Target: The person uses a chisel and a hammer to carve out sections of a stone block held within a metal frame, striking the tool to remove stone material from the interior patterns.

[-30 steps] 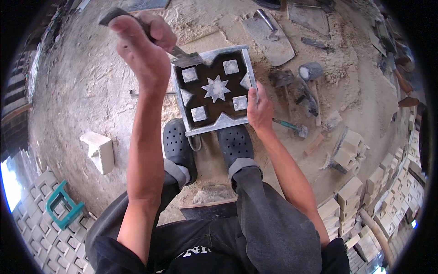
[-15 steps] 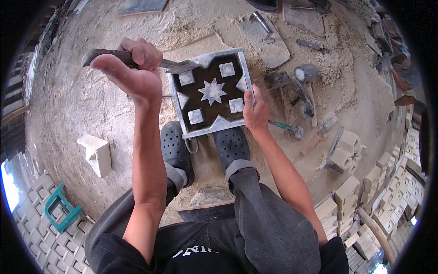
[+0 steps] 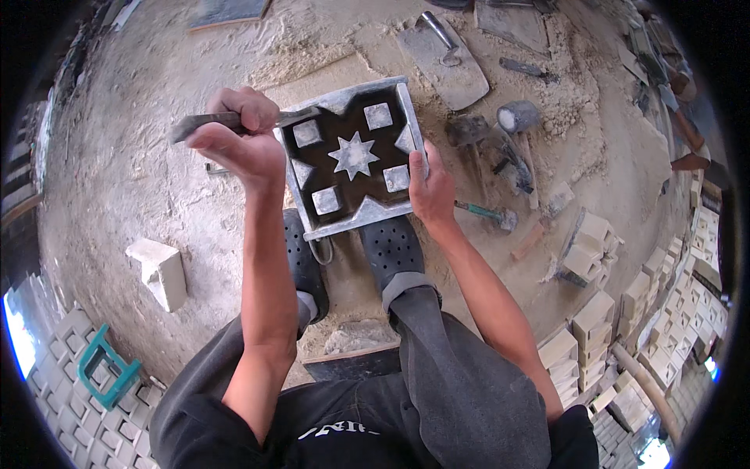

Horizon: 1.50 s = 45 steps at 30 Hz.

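A square metal mould (image 3: pixel 355 223) lies tilted slightly on the ground just beyond my feet. Dark hollows surround its raised eight-pointed star (image 3: pixel 355 157) and the square blocks near its corners. My left hand (image 3: pixel 248 148) is closed round a small flat-bladed scraper (image 3: pixel 205 123), its thumb along the dark handle. The scraper's thin blade reaches over the mould's far left corner; whether it touches cannot be made out. My right hand (image 3: pixel 434 189) grips the mould's right side wall, thumb on top. A wire loop (image 3: pixel 322 252) hangs at the mould's near left corner.
Right of the mould lie mallets (image 3: pixel 519 116), a hammer with a green handle (image 3: pixel 492 213) and a brush-like tool (image 3: pixel 543 223). Beyond is a metal plate (image 3: pixel 449 70). Cast blocks (image 3: pixel 594 246) are stacked at right, a broken white block (image 3: pixel 160 273) at left. Another person's arm (image 3: pixel 691 137) shows far right.
My left hand has shifted slightly right and down, and the scraper's blade has slid along the mould's far left edge. My right hand keeps its hold. The whole view has moved a little.
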Tool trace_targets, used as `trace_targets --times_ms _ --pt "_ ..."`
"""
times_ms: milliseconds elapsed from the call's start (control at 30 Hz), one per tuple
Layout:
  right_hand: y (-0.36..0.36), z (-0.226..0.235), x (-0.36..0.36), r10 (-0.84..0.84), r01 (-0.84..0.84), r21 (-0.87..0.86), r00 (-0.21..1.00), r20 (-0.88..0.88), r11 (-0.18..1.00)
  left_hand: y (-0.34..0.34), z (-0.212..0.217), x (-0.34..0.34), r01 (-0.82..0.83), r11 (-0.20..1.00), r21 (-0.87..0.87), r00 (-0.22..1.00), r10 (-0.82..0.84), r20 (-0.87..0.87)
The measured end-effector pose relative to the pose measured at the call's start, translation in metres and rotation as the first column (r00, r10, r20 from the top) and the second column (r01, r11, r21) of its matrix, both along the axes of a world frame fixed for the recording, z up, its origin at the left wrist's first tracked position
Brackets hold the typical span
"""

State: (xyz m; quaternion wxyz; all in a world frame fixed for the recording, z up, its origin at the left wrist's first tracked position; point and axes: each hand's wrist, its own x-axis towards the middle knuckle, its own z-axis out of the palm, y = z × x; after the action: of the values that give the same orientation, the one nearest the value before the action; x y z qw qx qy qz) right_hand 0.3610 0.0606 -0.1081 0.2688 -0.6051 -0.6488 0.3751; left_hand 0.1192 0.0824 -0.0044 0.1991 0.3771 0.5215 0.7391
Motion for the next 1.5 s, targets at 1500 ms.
trace_targets --times_ms 1500 --pt "0.004 0.002 -0.004 0.011 -0.011 0.073 1.000 -0.002 0.997 0.034 -0.016 0.004 -0.099 0.995 -0.031 0.995 0.099 0.026"
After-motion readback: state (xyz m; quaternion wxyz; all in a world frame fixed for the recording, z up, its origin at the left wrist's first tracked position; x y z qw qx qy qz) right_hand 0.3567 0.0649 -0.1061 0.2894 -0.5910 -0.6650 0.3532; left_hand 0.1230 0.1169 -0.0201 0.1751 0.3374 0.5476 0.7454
